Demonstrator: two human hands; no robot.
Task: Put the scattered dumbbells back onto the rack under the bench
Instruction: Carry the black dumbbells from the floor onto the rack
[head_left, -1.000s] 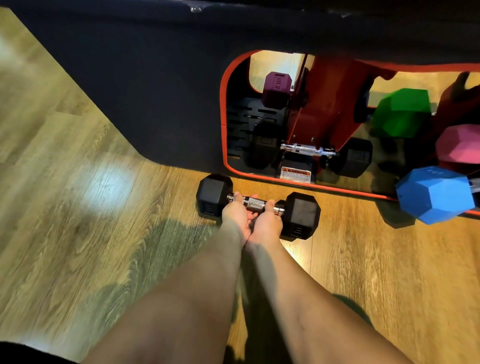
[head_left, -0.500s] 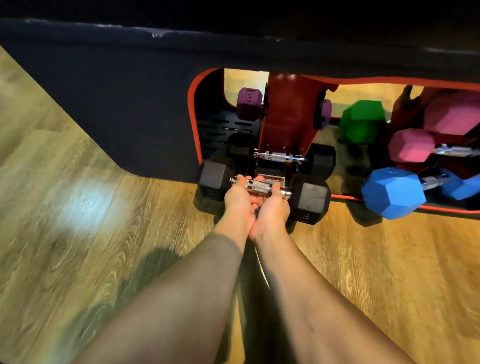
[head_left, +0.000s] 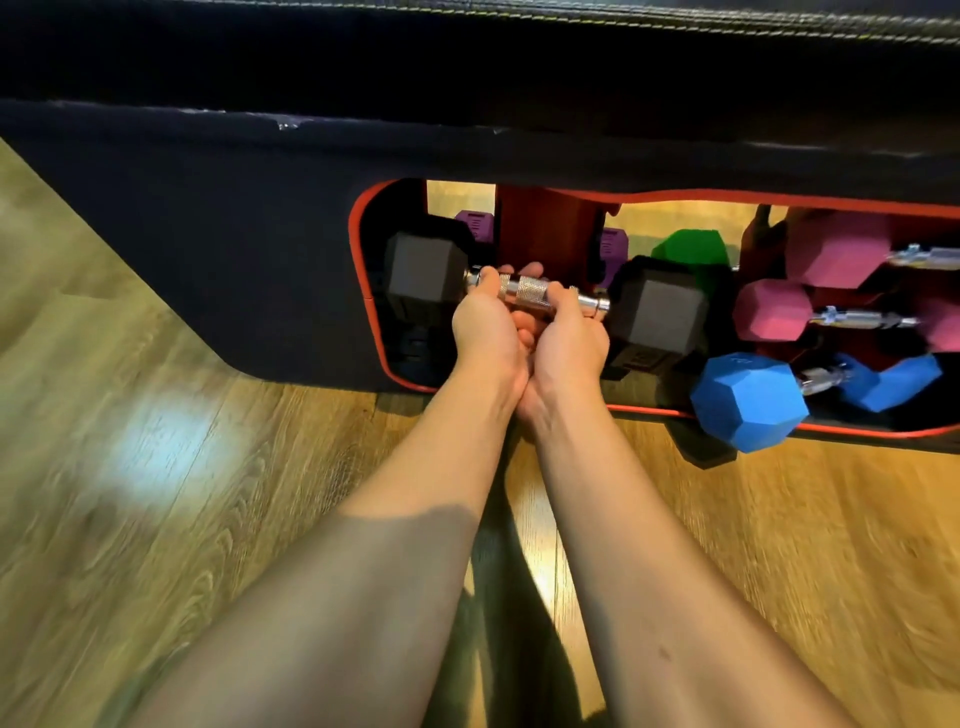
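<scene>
A black hex dumbbell (head_left: 654, 312) with a chrome handle hangs level in the red-trimmed opening of the bench. My left hand (head_left: 488, 327) and my right hand (head_left: 569, 338) both grip its handle from below, side by side, palms up. Its left head (head_left: 423, 267) is inside the opening's left end. The red rack frame (head_left: 545, 228) stands just behind my fingers. Another black dumbbell that sat low in the rack is hidden behind the one I hold.
Inside the opening sit purple (head_left: 475, 224), green (head_left: 691, 249), pink (head_left: 774, 310) and blue (head_left: 748, 400) dumbbells; the blue head juts out over the floor. The black padded bench (head_left: 208, 234) overhangs above. Wooden floor (head_left: 156, 467) lies to the left and right.
Both hands lifted the black dumbbell off the floor and carried it forward and up into the opening. The view moved closer to the bench.
</scene>
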